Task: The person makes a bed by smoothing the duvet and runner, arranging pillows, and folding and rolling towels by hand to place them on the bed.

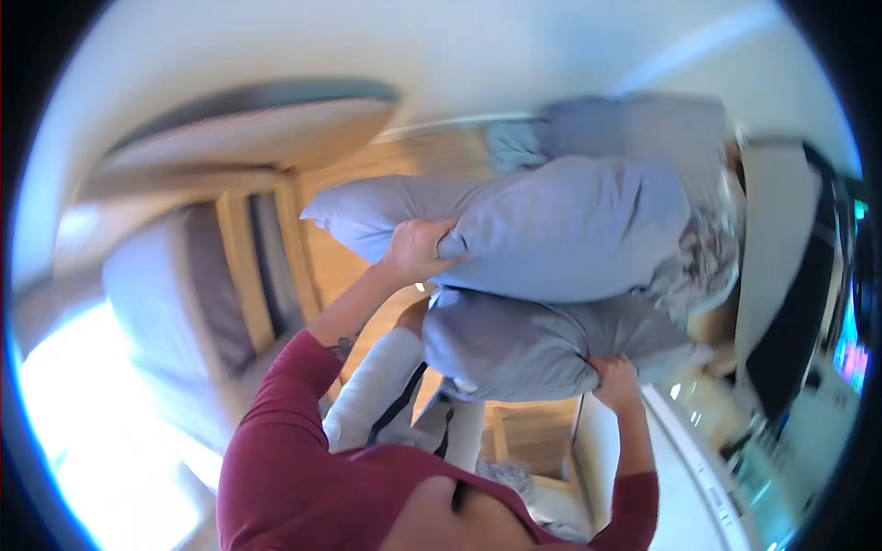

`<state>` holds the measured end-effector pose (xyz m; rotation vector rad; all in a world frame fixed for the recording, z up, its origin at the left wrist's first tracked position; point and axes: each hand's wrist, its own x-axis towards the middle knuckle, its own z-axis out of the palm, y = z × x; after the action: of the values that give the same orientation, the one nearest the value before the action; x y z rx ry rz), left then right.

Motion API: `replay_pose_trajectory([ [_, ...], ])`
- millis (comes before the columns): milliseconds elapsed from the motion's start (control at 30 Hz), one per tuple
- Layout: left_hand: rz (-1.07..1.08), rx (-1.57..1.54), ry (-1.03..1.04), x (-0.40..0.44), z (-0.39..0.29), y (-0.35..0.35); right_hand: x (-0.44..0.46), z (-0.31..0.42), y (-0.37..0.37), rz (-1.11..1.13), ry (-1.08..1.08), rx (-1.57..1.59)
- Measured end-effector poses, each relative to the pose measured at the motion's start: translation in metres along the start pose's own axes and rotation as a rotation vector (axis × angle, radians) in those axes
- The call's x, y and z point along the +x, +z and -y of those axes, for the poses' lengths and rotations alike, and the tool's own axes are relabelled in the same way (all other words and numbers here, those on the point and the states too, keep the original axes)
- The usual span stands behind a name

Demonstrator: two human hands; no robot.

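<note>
Two grey pillows in plain cases are in front of me, one above the other in the view. My left hand is closed on the near edge of the upper pillow, with the fingers sunk into the fabric. My right hand grips the lower edge of the other pillow, which is partly covered by the upper one. Crumpled greyish fabric bunches at the upper pillow's right end. Behind it lies another grey cushion-like piece, blurred.
At the left stands a cushioned seat with wooden framing, below a curved-edged panel. Wooden floor shows between. To the right are a black-and-grey panel, a lit screen and a white surface.
</note>
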<state>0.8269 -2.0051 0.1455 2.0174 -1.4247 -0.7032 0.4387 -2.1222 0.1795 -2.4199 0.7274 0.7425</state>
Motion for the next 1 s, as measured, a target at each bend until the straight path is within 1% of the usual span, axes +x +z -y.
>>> replay_pose_trajectory([
  [33,0.008,0.014,-0.066,-0.045,-0.009,-0.048,-0.004,0.026,-0.022,0.025,-0.093,-0.038],
  [67,-0.045,0.024,-0.158,-0.092,-0.015,-0.09,-0.011,0.054,-0.041,0.011,-0.096,0.027],
  [100,-0.108,0.11,-0.212,-0.138,-0.019,-0.128,-0.023,0.081,-0.055,0.003,-0.083,0.092],
  [133,-0.174,0.206,-0.239,-0.178,-0.023,-0.167,-0.031,0.108,-0.068,0.018,-0.15,0.055],
  [200,-0.45,0.291,-0.38,-0.258,-0.044,-0.243,-0.034,0.15,-0.092,-0.086,-0.29,0.167],
  [233,-0.648,0.402,-0.366,-0.302,-0.049,-0.281,-0.029,0.156,-0.088,-0.023,-0.267,0.064],
  [267,-0.752,0.613,-0.546,-0.348,-0.058,-0.315,-0.028,0.181,-0.092,-0.01,-0.287,0.038],
  [300,-0.849,0.756,-0.581,-0.393,-0.059,-0.351,-0.012,0.21,-0.099,-0.036,-0.324,0.146],
  [333,-0.881,0.671,-0.713,-0.437,-0.063,-0.387,0.002,0.24,-0.105,-0.051,-0.355,0.254],
  [367,-1.022,0.505,-0.89,-0.468,-0.08,-0.418,0.006,0.29,-0.123,-0.019,-0.355,0.301],
  [400,-1.121,0.553,-0.861,-0.511,-0.085,-0.435,0.006,0.342,-0.139,-0.002,-0.364,0.35],
  [433,-1.175,0.622,-0.883,-0.551,-0.076,-0.452,0.024,0.38,-0.143,0.023,-0.414,0.357],
  [500,-1.208,0.844,-0.884,-0.604,-0.073,-0.487,0.044,0.459,-0.15,0.053,-0.473,0.346],
  [533,-1.21,0.948,-0.84,-0.64,-0.06,-0.507,0.051,0.505,-0.157,0.072,-0.485,0.356],
  [600,-1.214,1.158,-1.01,-0.687,-0.031,-0.543,0.079,0.607,-0.17,0.075,-0.528,0.346],
  [633,-1.23,1.152,-1.052,-0.706,-0.028,-0.551,0.086,0.647,-0.173,0.066,-0.523,0.324],
  [700,-1.085,1.262,-1.282,-0.735,-0.011,-0.574,0.117,0.733,-0.186,0.065,-0.55,0.258],
  [767,-1.089,1.295,-1.389,-0.771,0.003,-0.59,0.148,0.815,-0.195,-0.027,-0.654,0.149],
  [833,-1.062,1.309,-1.478,-0.803,0.014,-0.596,0.191,0.882,-0.195,0.024,-0.724,0.175],
  [867,-1.027,1.277,-1.47,-0.829,0.042,-0.584,0.216,0.921,-0.173,0.011,-0.73,0.115],
  [900,-0.991,1.256,-1.458,-0.84,0.049,-0.583,0.229,0.956,-0.167,-0.001,-0.741,0.065],
  [933,-0.994,1.244,-1.491,-0.845,0.054,-0.579,0.237,0.988,-0.16,-0.051,-0.79,0.053],
  [967,-0.942,1.217,-1.385,-0.85,0.064,-0.575,0.247,1.024,-0.151,-0.096,-0.841,0.04],
  [1000,-0.888,1.188,-1.275,-0.852,0.071,-0.572,0.256,1.057,-0.149,-0.037,-0.779,-0.067],
])
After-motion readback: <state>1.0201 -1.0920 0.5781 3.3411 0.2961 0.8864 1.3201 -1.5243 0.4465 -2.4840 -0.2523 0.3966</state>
